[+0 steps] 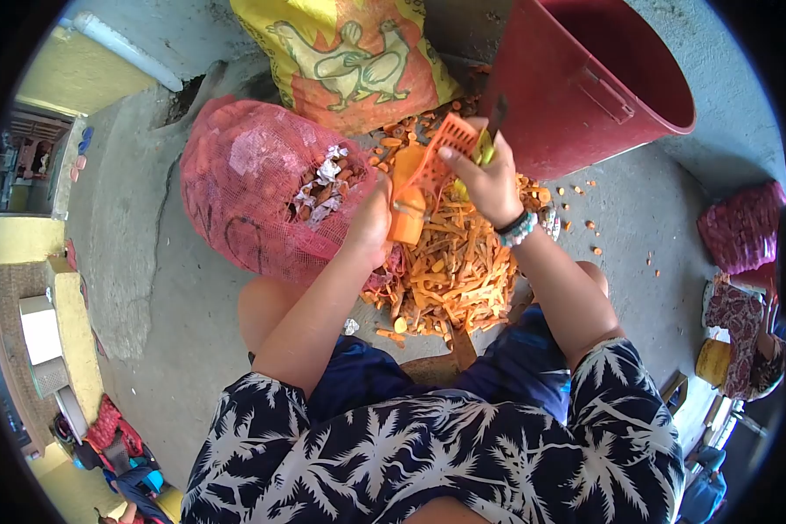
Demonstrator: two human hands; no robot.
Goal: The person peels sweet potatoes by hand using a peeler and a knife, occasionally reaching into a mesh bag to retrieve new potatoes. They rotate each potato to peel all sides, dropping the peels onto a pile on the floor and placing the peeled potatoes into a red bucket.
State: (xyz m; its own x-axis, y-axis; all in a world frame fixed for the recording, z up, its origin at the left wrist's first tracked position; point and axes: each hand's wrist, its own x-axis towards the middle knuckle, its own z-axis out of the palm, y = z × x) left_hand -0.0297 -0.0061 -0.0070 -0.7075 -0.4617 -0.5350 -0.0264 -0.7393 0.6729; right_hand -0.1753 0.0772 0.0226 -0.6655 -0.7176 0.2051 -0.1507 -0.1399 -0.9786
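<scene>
My left hand (pixel 371 223) is wrapped round a thick peeled orange root (pixel 406 225), which looks like a carrot. My right hand (pixel 491 185) grips an orange slotted plastic piece (pixel 454 140), its thumb on the edge, with a yellow-green handle (pixel 486 150) also in its fingers. A dark blade (pixel 498 113) extends from that handle. The slotted piece reaches to the upper part of the root; whether they touch is hard to tell. Below both hands lies a heap of orange peelings (pixel 458 271) between my legs.
A pink mesh sack of roots (pixel 244 183) leans at the left. Behind stand a yellow-orange sack (pixel 349 61) and a large red bin (pixel 568 96). Small orange bits dot the floor at the right. A purple bundle (pixel 742 227) and other people (pixel 742 332) appear at the edges.
</scene>
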